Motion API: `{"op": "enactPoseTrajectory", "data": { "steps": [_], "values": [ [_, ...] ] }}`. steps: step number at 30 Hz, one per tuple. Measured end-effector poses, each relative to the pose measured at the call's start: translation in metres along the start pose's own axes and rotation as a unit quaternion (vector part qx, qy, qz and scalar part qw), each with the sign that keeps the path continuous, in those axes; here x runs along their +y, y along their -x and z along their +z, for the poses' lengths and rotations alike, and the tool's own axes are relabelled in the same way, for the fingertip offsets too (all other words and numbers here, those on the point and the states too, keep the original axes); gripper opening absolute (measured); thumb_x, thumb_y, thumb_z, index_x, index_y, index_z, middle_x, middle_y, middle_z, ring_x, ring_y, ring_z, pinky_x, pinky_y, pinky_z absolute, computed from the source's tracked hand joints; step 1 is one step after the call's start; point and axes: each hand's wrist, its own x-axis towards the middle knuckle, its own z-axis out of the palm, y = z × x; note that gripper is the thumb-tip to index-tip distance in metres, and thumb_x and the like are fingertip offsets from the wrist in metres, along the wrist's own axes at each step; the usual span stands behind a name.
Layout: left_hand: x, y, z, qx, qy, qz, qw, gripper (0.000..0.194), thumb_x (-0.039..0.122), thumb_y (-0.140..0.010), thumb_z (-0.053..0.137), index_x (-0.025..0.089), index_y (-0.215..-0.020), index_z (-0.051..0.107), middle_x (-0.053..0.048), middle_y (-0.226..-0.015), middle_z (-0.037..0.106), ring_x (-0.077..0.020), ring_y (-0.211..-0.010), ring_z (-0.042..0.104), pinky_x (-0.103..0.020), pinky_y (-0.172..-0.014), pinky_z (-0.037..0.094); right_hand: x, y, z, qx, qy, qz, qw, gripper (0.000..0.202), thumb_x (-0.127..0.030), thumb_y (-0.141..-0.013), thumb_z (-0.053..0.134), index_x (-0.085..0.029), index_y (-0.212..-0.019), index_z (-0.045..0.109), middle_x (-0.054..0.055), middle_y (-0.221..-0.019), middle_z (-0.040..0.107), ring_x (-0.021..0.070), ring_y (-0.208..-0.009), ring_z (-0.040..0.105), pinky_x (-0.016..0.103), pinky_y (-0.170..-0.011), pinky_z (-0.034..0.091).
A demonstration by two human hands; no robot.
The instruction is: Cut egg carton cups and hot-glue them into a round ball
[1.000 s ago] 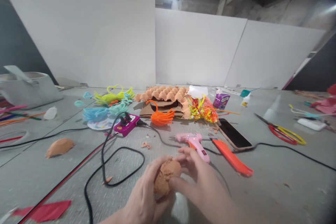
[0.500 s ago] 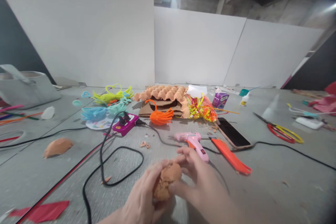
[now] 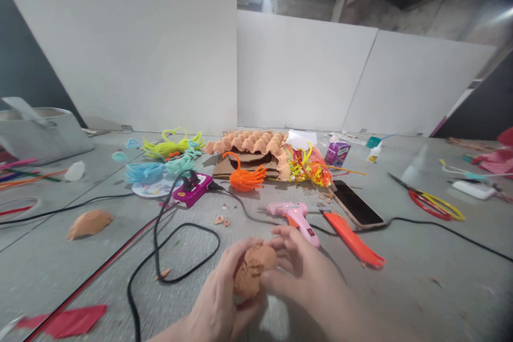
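Note:
A crumpled, tan-orange rounded piece [image 3: 255, 271] is between my two hands near the bottom centre. My left hand [image 3: 224, 291] curls round its left side and underside. On its right side, my right hand [image 3: 298, 272] has its fingers and thumb against the piece. Just beyond the hands lies a pink glue gun [image 3: 289, 214], with an orange cutter [image 3: 352, 238] to its right. Small tan scraps [image 3: 222, 220] rest on the grey surface, and a larger tan piece [image 3: 90, 223] lies at the left.
Black cables loop at left and run right. Behind are a purple power strip [image 3: 193, 189], an orange pipe-cleaner bundle [image 3: 246, 177], an egg tray [image 3: 256, 141] and coloured bundles. A phone [image 3: 356, 204] and scissors [image 3: 430, 202] lie right. A grey bucket [image 3: 48, 133] stands far left.
The crumpled piece has turned slightly between my hands, and its cracked face shows more. Both hands keep nearly the same place.

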Motion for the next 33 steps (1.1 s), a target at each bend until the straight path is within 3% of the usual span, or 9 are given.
{"op": "enactPoseTrajectory", "data": {
  "steps": [3, 12, 18, 25, 30, 33],
  "values": [
    [-0.002, 0.002, 0.001, -0.001, 0.000, 0.006, 1.000, 0.057, 0.009, -0.071, 0.053, 0.024, -0.124, 0.041, -0.008, -0.106, 0.067, -0.0215, -0.091, 0.069, -0.033, -0.077, 0.059, 0.003, -0.001, -0.002, -0.021, -0.027, -0.010, 0.999, 0.046, -0.019, -0.072, 0.066, -0.023, -0.110, 0.040, 0.004, -0.103, 0.061, 0.0198, -0.100, 0.063, 0.034, -0.087, 0.051],
    [-0.001, 0.004, 0.002, -0.015, 0.004, -0.010, 1.000, 0.058, 0.010, -0.073, 0.053, 0.026, -0.126, 0.035, -0.008, -0.109, 0.065, -0.0210, -0.094, 0.068, -0.031, -0.078, 0.059, -0.006, -0.001, -0.001, 0.017, 0.067, 0.010, 0.998, 0.042, -0.021, -0.073, 0.064, -0.021, -0.108, 0.041, 0.007, -0.100, 0.064, 0.0211, -0.098, 0.063, 0.037, -0.085, 0.051],
    [-0.006, 0.003, 0.003, -0.011, 0.016, -0.010, 1.000, 0.061, 0.009, -0.075, 0.053, 0.026, -0.129, 0.030, -0.009, -0.114, 0.060, -0.0227, -0.101, 0.065, -0.035, -0.083, 0.056, 0.001, -0.001, -0.005, 0.008, 0.115, -0.007, 0.993, 0.059, -0.018, -0.068, 0.068, -0.022, -0.120, 0.038, 0.008, -0.110, 0.062, 0.0220, -0.107, 0.059, 0.039, -0.091, 0.047],
    [-0.011, 0.009, 0.003, -0.054, 0.055, -0.031, 0.997, 0.068, 0.008, -0.071, 0.056, 0.029, -0.130, 0.031, -0.008, -0.116, 0.059, -0.0237, -0.102, 0.064, -0.038, -0.086, 0.054, -0.009, -0.001, 0.000, 0.027, 0.133, 0.020, 0.991, 0.045, -0.012, -0.064, 0.068, -0.022, -0.102, 0.046, 0.005, -0.100, 0.063, 0.0221, -0.102, 0.061, 0.036, -0.088, 0.047],
    [-0.013, 0.007, 0.004, -0.052, 0.100, -0.111, 0.987, 0.062, 0.014, -0.074, 0.060, 0.025, -0.129, 0.033, -0.011, -0.119, 0.059, -0.0275, -0.110, 0.059, -0.043, -0.089, 0.051, -0.006, -0.006, -0.009, -0.019, 0.095, 0.013, 0.995, 0.061, -0.027, -0.067, 0.074, -0.022, -0.118, 0.041, 0.007, -0.108, 0.058, 0.0214, -0.096, 0.062, 0.035, -0.079, 0.051],
    [-0.010, -0.003, 0.002, -0.051, 0.178, -0.200, 0.962, 0.059, 0.022, -0.075, 0.062, 0.023, -0.127, 0.036, -0.013, -0.121, 0.058, -0.0277, -0.110, 0.059, -0.045, -0.093, 0.049, -0.015, -0.009, -0.021, 0.000, 0.218, -0.007, 0.976, 0.072, -0.036, -0.062, 0.080, -0.022, -0.123, 0.044, 0.009, -0.117, 0.053, 0.0235, -0.097, 0.058, 0.040, -0.082, 0.049]
  ]
}}
